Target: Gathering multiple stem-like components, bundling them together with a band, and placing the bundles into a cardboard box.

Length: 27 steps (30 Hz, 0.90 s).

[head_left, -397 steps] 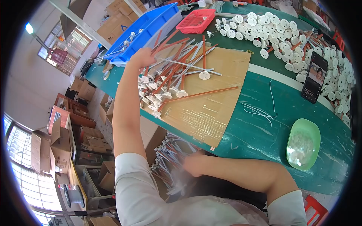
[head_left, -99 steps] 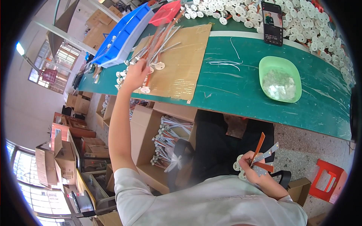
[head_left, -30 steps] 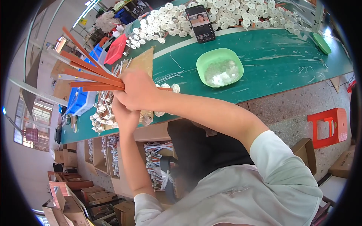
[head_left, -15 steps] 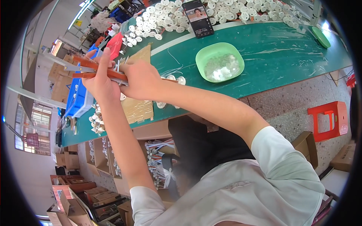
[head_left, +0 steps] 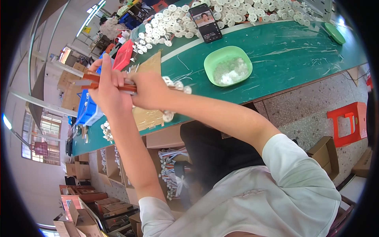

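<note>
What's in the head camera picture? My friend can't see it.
A person's left hand and right hand grip a bundle of flat orange-brown and grey strips, with round white discs at one end, above a green table. On it are a rounded light-green bowl of clear bits, a black phone and a heap of similar discs.

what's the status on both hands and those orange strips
Left hand and right hand both gripping orange strips. White discs showing past right hand. Cardboard sheet beneath, green bowl off right.
</note>
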Each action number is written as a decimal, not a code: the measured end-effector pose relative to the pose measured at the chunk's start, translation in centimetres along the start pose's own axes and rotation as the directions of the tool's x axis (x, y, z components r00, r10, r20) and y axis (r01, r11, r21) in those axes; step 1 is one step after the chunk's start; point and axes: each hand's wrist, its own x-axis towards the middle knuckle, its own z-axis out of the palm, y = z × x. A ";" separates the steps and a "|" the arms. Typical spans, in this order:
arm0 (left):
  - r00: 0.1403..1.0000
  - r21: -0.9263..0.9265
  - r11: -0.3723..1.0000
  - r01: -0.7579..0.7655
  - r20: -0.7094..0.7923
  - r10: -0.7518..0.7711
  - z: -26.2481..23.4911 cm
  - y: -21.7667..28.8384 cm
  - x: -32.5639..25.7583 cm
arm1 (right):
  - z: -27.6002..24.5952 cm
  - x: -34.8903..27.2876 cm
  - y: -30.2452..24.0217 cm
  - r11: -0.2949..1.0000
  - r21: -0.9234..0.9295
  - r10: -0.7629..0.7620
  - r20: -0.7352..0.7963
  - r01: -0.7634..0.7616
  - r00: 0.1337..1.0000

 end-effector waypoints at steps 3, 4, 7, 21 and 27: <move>0.959 0.040 0.986 -0.159 0.242 0.145 1.6 4.3 -3.8 | -1.4 -1.9 -3.8 0.982 0.165 -0.081 -0.058 0.089 0.995; 0.961 0.041 0.987 -0.157 0.239 0.142 2.4 4.9 -5.0 | -2.2 -2.5 -4.3 0.970 0.175 -0.172 0.018 0.166 0.985; 0.821 0.266 0.779 -0.567 0.255 0.510 2.5 6.2 -8.3 | -5.0 -5.2 -6.6 0.953 0.256 -0.204 0.139 0.164 0.969; 0.638 0.308 0.678 0.668 0.232 -0.734 -3.5 -5.4 -28.5 | -9.0 -16.5 -3.9 0.451 0.554 0.333 0.623 -0.700 0.708; 0.110 0.339 0.503 0.795 0.734 -0.670 -1.8 -7.0 -27.8 | -12.9 -18.4 -0.9 0.097 0.571 0.494 0.683 -0.815 0.538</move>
